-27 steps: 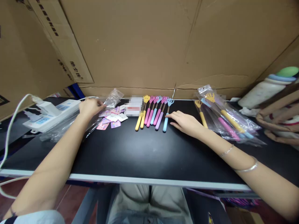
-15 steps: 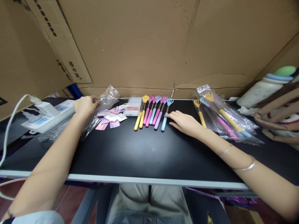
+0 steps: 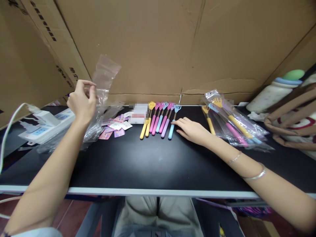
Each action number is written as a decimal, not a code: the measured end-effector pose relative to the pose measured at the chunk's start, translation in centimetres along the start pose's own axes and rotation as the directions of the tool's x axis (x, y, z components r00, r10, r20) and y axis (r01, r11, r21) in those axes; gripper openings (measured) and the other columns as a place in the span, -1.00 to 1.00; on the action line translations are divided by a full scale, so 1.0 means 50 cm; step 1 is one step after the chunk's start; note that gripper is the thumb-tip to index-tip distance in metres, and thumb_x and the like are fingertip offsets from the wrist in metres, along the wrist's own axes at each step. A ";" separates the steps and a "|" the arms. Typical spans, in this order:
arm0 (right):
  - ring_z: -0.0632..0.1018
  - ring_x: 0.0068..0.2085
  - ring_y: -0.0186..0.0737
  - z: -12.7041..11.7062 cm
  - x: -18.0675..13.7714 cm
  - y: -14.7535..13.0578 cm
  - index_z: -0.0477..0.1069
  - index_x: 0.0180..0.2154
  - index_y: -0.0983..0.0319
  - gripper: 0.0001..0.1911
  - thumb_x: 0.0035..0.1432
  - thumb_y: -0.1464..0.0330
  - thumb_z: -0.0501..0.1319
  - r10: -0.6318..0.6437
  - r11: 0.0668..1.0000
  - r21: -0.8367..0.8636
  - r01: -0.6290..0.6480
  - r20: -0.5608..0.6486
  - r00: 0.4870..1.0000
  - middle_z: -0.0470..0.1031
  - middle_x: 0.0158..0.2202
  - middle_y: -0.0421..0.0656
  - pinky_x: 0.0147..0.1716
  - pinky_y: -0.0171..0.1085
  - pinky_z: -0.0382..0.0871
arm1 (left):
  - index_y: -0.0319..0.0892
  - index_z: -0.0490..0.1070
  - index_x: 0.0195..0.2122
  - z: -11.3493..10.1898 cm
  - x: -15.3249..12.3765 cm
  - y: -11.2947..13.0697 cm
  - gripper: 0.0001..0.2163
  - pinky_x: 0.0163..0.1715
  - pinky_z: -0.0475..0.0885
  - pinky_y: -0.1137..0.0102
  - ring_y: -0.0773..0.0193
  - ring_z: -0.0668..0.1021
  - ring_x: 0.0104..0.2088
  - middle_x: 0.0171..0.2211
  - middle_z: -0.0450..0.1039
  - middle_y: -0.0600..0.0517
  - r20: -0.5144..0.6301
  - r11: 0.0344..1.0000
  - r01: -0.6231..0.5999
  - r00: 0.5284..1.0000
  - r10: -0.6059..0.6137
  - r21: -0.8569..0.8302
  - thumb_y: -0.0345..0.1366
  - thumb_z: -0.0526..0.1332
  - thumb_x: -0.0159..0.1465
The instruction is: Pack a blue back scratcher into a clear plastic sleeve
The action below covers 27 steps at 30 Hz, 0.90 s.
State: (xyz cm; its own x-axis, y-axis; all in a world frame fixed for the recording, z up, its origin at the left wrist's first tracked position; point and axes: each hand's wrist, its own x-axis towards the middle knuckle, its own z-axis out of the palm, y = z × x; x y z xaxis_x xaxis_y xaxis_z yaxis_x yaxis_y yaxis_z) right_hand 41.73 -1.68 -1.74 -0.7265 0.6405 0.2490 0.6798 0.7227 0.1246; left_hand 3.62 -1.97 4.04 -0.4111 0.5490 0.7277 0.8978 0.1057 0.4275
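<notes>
My left hand [image 3: 83, 101] is raised at the left, thumb and fingers pinched on a clear plastic bag [image 3: 105, 74] that stands up above the table. Below it lie more clear bags [image 3: 91, 133]. Toward the middle, my right hand [image 3: 191, 131] rests on the table with its fingers stretched out. Its fingertips touch the handle of a light blue back scratcher [image 3: 171, 131]. This one ends a row of several back scratchers, among them a yellow one [image 3: 142, 132] and a purple one [image 3: 165, 129], claws facing away from me.
Small printed cards [image 3: 119, 125] lie in a pile beside a pixelated white box [image 3: 139, 113]. Bagged back scratchers [image 3: 238, 126] and a loose yellow one [image 3: 210, 124] lie at the right. A power strip [image 3: 46, 126], a bottle [image 3: 269, 95] and cardboard walls [image 3: 148, 49] surround the black table [image 3: 153, 168].
My left hand has risen from the table, lifting a clear bag upright. My right hand stays at the light blue back scratcher. The view has shifted slightly.
</notes>
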 end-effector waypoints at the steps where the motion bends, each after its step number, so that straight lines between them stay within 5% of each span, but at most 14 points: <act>1: 0.45 -0.08 -0.03 -0.001 0.000 -0.001 0.30 0.04 0.27 -0.67 0.25 0.41 0.04 0.003 1.000 0.005 -0.003 -0.001 1.000 0.46 -0.07 0.02 -0.14 -0.08 0.42 | -0.11 0.39 -0.05 -0.001 -0.003 0.012 -0.75 -0.28 0.27 0.42 0.28 0.46 -0.35 -0.42 0.44 0.09 0.004 0.995 -0.021 1.000 0.021 -0.097 -0.21 0.04 0.32; 5: 0.45 -0.07 -0.04 -0.004 -0.001 0.000 0.31 0.03 0.25 -0.68 0.25 0.39 0.05 0.037 0.998 0.040 -0.038 0.010 0.999 0.47 -0.08 0.01 -0.17 -0.10 0.41 | -0.20 0.37 -0.10 0.008 -0.032 0.064 -0.78 -0.48 0.26 0.52 0.40 0.38 -0.54 -0.54 0.30 0.12 0.266 0.863 -0.031 0.945 0.190 -0.505 -0.27 0.07 0.28; 9: 0.49 -0.10 -0.09 -0.008 -0.002 0.000 0.34 0.00 0.22 -0.70 0.23 0.38 0.07 0.148 0.979 0.141 -0.147 0.005 0.989 0.50 -0.12 -0.04 -0.18 -0.16 0.39 | -0.17 0.36 -0.13 0.019 -0.099 0.116 -0.78 -0.50 0.28 0.50 0.37 0.39 -0.54 -0.52 0.35 0.10 0.524 0.777 -0.002 0.738 0.425 -0.629 -0.19 0.10 0.28; 14: 0.53 -0.23 -0.10 -0.016 0.003 0.003 0.45 -0.16 0.19 -0.68 0.30 0.27 -0.04 0.370 0.891 0.302 -0.338 -0.054 0.927 0.53 -0.26 -0.09 -0.29 -0.21 0.34 | -0.15 0.38 -0.14 0.028 -0.182 0.158 -0.78 -0.46 0.29 0.47 0.36 0.43 -0.53 -0.50 0.40 0.11 0.643 0.734 -0.025 0.463 0.610 -0.679 -0.17 0.05 0.32; 16: 0.53 -0.23 -0.12 -0.020 0.004 0.004 0.46 -0.22 0.21 -0.62 0.33 0.25 -0.10 0.410 0.836 0.445 -0.323 -0.115 0.905 0.54 -0.30 -0.11 -0.27 -0.23 0.32 | -0.13 0.38 -0.14 0.030 -0.200 0.165 -0.80 -0.41 0.29 0.46 0.35 0.44 -0.52 -0.53 0.40 0.14 0.666 0.734 -0.033 0.394 0.633 -0.678 -0.20 0.05 0.33; 20: 0.52 -0.24 -0.18 -0.034 0.002 -0.013 0.47 -0.26 0.22 -0.55 0.35 0.22 -0.15 0.415 0.759 0.620 -0.202 -0.221 0.883 0.54 -0.35 -0.14 -0.22 -0.26 0.30 | -0.07 0.41 -0.12 0.032 -0.213 0.167 -0.79 -0.35 0.26 0.43 0.32 0.44 -0.49 -0.58 0.39 0.16 0.665 0.759 -0.150 0.397 0.633 -0.633 -0.17 0.05 0.34; 27: 0.49 -0.28 -0.19 -0.038 0.001 -0.070 0.49 -0.30 0.18 -0.80 0.16 0.23 0.16 0.195 0.905 0.415 -0.096 -0.203 0.959 0.54 -0.36 -0.15 -0.28 -0.27 0.29 | -0.02 0.44 -0.12 0.035 -0.224 0.166 -0.80 -0.47 0.14 0.51 0.38 0.39 -0.54 -0.57 0.37 0.19 0.622 0.730 -0.282 0.388 0.680 -0.623 -0.15 0.11 0.31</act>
State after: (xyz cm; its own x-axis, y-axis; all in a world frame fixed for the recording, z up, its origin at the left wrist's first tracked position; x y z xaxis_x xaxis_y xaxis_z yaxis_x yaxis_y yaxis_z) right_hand 39.54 -4.67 -0.32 -0.5440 0.7029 0.4582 0.6437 0.6999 -0.3096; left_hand 15.94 -5.77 -1.51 0.5496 0.8003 0.2397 0.6727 -0.5941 0.4410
